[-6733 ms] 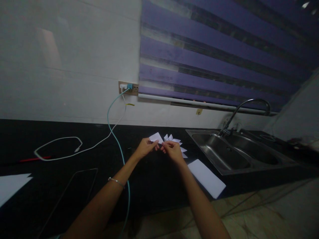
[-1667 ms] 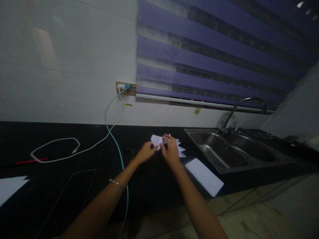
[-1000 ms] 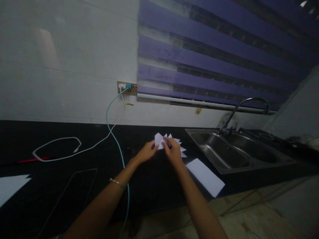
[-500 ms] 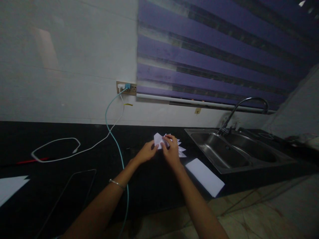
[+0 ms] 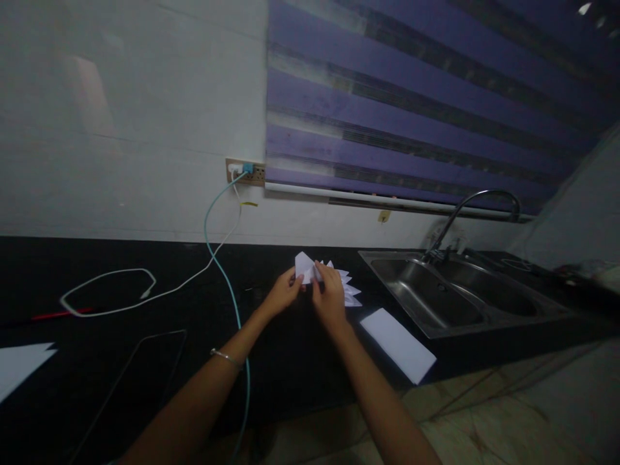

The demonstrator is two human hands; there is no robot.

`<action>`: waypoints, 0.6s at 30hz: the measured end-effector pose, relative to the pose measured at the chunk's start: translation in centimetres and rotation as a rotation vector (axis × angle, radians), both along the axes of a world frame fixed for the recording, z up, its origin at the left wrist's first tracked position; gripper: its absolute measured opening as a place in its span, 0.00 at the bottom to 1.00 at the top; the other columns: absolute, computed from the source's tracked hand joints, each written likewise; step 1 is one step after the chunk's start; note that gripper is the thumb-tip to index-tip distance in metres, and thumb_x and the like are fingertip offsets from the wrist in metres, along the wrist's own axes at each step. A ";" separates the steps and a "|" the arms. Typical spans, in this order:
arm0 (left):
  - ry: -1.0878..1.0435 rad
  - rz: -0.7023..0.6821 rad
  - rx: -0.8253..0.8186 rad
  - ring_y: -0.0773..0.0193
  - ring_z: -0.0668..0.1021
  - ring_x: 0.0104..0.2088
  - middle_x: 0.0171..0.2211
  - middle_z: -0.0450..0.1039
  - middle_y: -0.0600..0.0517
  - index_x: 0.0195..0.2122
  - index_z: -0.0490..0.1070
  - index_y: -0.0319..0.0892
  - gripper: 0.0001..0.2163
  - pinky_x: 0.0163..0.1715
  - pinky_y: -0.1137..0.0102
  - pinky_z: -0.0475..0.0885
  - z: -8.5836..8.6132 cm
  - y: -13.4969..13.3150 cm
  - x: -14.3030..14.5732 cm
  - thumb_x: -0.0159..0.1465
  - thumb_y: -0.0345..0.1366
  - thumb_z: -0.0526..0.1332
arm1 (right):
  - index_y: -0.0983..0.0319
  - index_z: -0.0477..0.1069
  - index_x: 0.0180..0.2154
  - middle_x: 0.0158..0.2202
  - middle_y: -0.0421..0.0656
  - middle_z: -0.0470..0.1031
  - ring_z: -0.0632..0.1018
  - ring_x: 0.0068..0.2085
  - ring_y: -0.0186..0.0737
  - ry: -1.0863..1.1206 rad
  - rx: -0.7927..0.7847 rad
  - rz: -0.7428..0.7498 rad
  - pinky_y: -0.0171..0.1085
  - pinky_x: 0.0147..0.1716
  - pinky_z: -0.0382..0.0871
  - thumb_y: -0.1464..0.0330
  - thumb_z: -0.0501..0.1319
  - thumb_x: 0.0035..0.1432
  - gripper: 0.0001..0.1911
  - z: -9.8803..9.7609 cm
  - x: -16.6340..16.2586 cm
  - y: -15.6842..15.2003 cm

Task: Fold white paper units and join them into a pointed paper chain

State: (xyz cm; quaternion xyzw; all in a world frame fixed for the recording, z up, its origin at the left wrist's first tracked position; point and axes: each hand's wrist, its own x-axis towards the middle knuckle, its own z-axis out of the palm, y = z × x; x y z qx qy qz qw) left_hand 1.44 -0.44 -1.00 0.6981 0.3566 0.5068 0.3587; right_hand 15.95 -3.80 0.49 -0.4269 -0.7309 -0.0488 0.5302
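Observation:
A small folded piece of white paper is held up between my two hands over the black counter. My left hand pinches its lower left side, thumb in front. With the fingers of my right hand I grip its right side, partly covering it. Just behind and to the right of that hand, several pointed folded white papers lie fanned out, some hidden by the hand. Nearer to me on the right rests a flat stack of white paper.
A double steel sink with a curved tap is set in the counter at right. A teal cable and a white cable run from a wall socket. More white sheets and a red pen-like stick lie left.
The paper and both hands have shifted slightly left and up. My right fingers have moved along the paper's right side, and more of its left face shows.

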 end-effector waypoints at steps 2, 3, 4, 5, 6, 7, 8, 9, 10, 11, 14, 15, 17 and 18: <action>-0.056 -0.041 -0.045 0.70 0.70 0.19 0.27 0.71 0.50 0.45 0.66 0.34 0.20 0.18 0.76 0.66 0.0 0.2 -0.1 0.64 0.47 0.52 | 0.60 0.65 0.54 0.50 0.49 0.71 0.69 0.52 0.46 0.060 0.012 0.003 0.50 0.52 0.63 0.73 0.52 0.60 0.20 0.0 0.0 -0.1; -0.086 -0.056 -0.057 0.70 0.70 0.19 0.27 0.71 0.50 0.45 0.65 0.34 0.21 0.16 0.76 0.65 0.0 0.2 -0.1 0.63 0.48 0.52 | 0.60 0.66 0.53 0.50 0.49 0.71 0.70 0.52 0.46 0.082 0.016 0.008 0.49 0.52 0.63 0.72 0.53 0.60 0.19 0.0 0.0 -0.1; -0.117 -0.069 -0.063 0.70 0.71 0.20 0.28 0.71 0.49 0.46 0.65 0.34 0.21 0.16 0.77 0.65 -0.1 0.3 -0.1 0.63 0.49 0.53 | 0.60 0.66 0.53 0.49 0.49 0.71 0.70 0.51 0.46 0.093 0.020 0.014 0.49 0.52 0.64 0.72 0.53 0.60 0.19 0.0 0.0 -0.1; -0.149 -0.084 -0.068 0.69 0.72 0.22 0.30 0.71 0.48 0.46 0.65 0.34 0.22 0.16 0.77 0.66 -0.1 0.4 0.0 0.62 0.50 0.53 | 0.60 0.66 0.53 0.49 0.49 0.72 0.70 0.51 0.46 0.094 0.027 0.021 0.49 0.51 0.64 0.72 0.53 0.60 0.19 0.0 0.0 -0.1; -0.177 -0.101 -0.077 0.68 0.73 0.24 0.31 0.72 0.47 0.47 0.64 0.34 0.23 0.17 0.77 0.67 -0.2 0.5 0.0 0.62 0.50 0.54 | 0.60 0.66 0.53 0.49 0.49 0.72 0.71 0.51 0.46 0.088 0.035 0.026 0.49 0.51 0.64 0.72 0.53 0.60 0.19 0.0 0.0 -0.1; -0.201 -0.116 -0.089 0.67 0.74 0.25 0.32 0.72 0.47 0.48 0.64 0.34 0.23 0.17 0.77 0.68 -0.2 0.5 0.1 0.62 0.50 0.54 | 0.59 0.66 0.53 0.49 0.49 0.72 0.71 0.51 0.46 0.080 0.048 0.029 0.50 0.51 0.64 0.72 0.53 0.60 0.19 0.0 0.0 -0.1; -0.220 -0.127 -0.102 0.67 0.75 0.26 0.33 0.72 0.46 0.49 0.64 0.35 0.24 0.18 0.77 0.68 -0.3 0.5 0.1 0.61 0.51 0.55 | 0.59 0.66 0.53 0.49 0.48 0.72 0.71 0.52 0.46 0.072 0.062 0.031 0.50 0.52 0.64 0.73 0.53 0.60 0.19 0.0 0.0 -0.1; -0.233 -0.129 -0.114 0.67 0.75 0.26 0.34 0.73 0.46 0.49 0.64 0.35 0.24 0.18 0.77 0.69 -0.3 0.6 0.2 0.61 0.51 0.56 | 0.58 0.66 0.54 0.50 0.48 0.72 0.70 0.52 0.46 0.065 0.077 0.035 0.50 0.52 0.64 0.73 0.53 0.60 0.20 0.0 0.0 -0.2; -0.234 -0.126 -0.120 0.68 0.74 0.25 0.34 0.73 0.46 0.48 0.65 0.35 0.24 0.18 0.77 0.69 -0.4 0.6 0.2 0.60 0.51 0.56 | 0.58 0.65 0.54 0.50 0.48 0.72 0.70 0.52 0.45 0.062 0.093 0.041 0.51 0.53 0.63 0.73 0.53 0.60 0.20 0.1 0.0 -0.3; -0.226 -0.114 -0.120 0.70 0.73 0.23 0.33 0.73 0.47 0.47 0.66 0.35 0.24 0.18 0.77 0.68 -0.4 0.6 0.1 0.60 0.51 0.57 | 0.58 0.65 0.53 0.50 0.47 0.72 0.70 0.53 0.45 0.065 0.106 0.049 0.51 0.53 0.63 0.74 0.53 0.60 0.20 0.1 -0.1 -0.3; -0.182 -0.065 -0.120 0.74 0.69 0.18 0.29 0.72 0.50 0.42 0.70 0.35 0.22 0.17 0.77 0.66 -0.3 0.6 -0.1 0.58 0.51 0.59 | 0.59 0.67 0.50 0.49 0.48 0.72 0.70 0.53 0.45 0.135 0.105 0.057 0.50 0.54 0.62 0.73 0.54 0.59 0.17 0.4 -0.2 -0.5; -0.169 -0.056 -0.126 0.74 0.69 0.17 0.27 0.71 0.51 0.40 0.71 0.35 0.22 0.17 0.77 0.65 -0.2 0.7 -0.3 0.58 0.51 0.60 | 0.60 0.68 0.49 0.49 0.49 0.71 0.70 0.53 0.45 0.181 0.082 0.051 0.50 0.53 0.63 0.72 0.55 0.59 0.16 0.4 -0.2 -0.5; -0.156 -0.049 -0.142 0.73 0.69 0.17 0.24 0.70 0.52 0.36 0.73 0.35 0.21 0.16 0.77 0.64 -0.1 0.6 -0.5 0.57 0.52 0.60 | 0.61 0.67 0.49 0.50 0.50 0.70 0.71 0.52 0.46 0.316 -0.003 0.055 0.47 0.49 0.67 0.69 0.58 0.57 0.17 0.5 -0.3 -0.3; -0.154 -0.048 -0.144 0.72 0.69 0.17 0.23 0.70 0.52 0.33 0.74 0.35 0.21 0.17 0.77 0.64 0.0 0.6 -0.5 0.56 0.52 0.61 | 0.61 0.66 0.50 0.49 0.51 0.70 0.72 0.50 0.46 0.395 -0.061 0.073 0.45 0.46 0.70 0.68 0.59 0.55 0.19 0.5 -0.3 -0.1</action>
